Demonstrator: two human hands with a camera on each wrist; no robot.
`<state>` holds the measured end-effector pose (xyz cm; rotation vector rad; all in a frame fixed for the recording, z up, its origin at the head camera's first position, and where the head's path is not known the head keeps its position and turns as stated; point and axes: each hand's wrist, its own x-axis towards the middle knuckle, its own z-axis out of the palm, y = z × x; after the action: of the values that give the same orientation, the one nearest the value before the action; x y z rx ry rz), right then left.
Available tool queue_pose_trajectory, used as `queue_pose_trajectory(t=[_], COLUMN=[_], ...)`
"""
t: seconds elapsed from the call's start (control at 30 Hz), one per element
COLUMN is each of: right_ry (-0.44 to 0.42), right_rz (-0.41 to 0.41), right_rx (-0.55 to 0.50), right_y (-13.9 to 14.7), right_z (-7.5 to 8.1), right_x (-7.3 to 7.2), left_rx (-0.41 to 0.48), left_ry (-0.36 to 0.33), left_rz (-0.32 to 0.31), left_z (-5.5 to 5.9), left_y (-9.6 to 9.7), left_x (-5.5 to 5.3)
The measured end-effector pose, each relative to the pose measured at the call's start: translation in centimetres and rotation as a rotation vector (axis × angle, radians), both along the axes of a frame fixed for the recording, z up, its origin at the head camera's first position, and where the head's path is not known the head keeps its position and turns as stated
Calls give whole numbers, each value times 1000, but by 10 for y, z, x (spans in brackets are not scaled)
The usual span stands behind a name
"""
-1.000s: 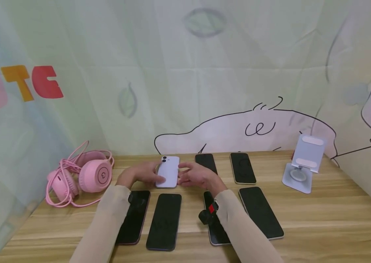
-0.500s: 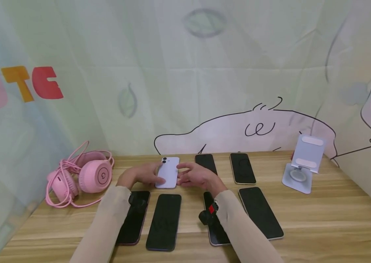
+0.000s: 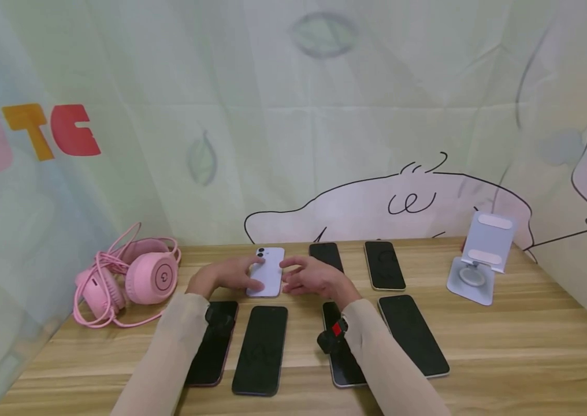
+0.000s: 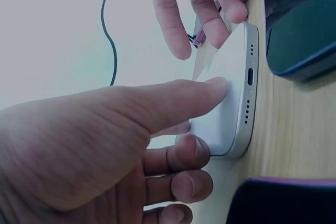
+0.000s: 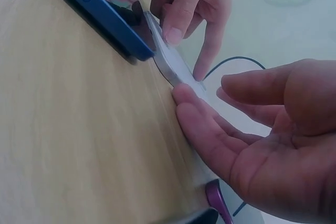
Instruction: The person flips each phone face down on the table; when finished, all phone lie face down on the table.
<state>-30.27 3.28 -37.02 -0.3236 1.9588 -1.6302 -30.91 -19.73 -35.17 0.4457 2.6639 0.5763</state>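
A pale lilac smartphone [image 3: 271, 274] lies back side up at the rear of the table, with its camera lenses at the far left corner. My left hand [image 3: 228, 274] is at its left side. In the left wrist view the left thumb [image 4: 184, 98] rests straight on the phone's back, while other fingers bend beside its edge. The left index finger reaches onto the back near the lenses. My right hand [image 3: 314, 276] is at the opposite long edge. In the right wrist view its relaxed fingers [image 5: 202, 129] touch or nearly touch that edge; contact is unclear.
In front lie dark phones, screens up: one under the left wrist [image 3: 212, 352], one in the middle [image 3: 260, 351], one under the right wrist [image 3: 342, 364], another at right [image 3: 413, 335]. Two more [image 3: 326, 254] [image 3: 384, 266] lie behind. Pink headphones [image 3: 150, 277] and a phone stand [image 3: 488, 242] flank them.
The left index finger has shifted from the phone's left edge onto its back near the lenses. The phone and the right hand have barely moved.
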Motion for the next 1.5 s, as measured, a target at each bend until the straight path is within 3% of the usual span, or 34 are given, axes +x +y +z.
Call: queue_pose_trajectory(t=[0.67, 1.0, 1.27, 1.5], right_ry=[166, 196, 210, 216], right_rz=[70, 31, 0, -35], right_rx=[173, 242, 282, 297], right_y=[31, 45, 56, 65], right_z=[10, 13, 14, 12], right_x=[-6, -9, -13, -15], left_rx=[0, 10, -11, 11], left_ry=[43, 42, 69, 45], left_rz=[-62, -101, -144, -163], left_z=[4, 4, 7, 3], left_y=[16, 32, 51, 65], left_x=[0, 2, -5, -11])
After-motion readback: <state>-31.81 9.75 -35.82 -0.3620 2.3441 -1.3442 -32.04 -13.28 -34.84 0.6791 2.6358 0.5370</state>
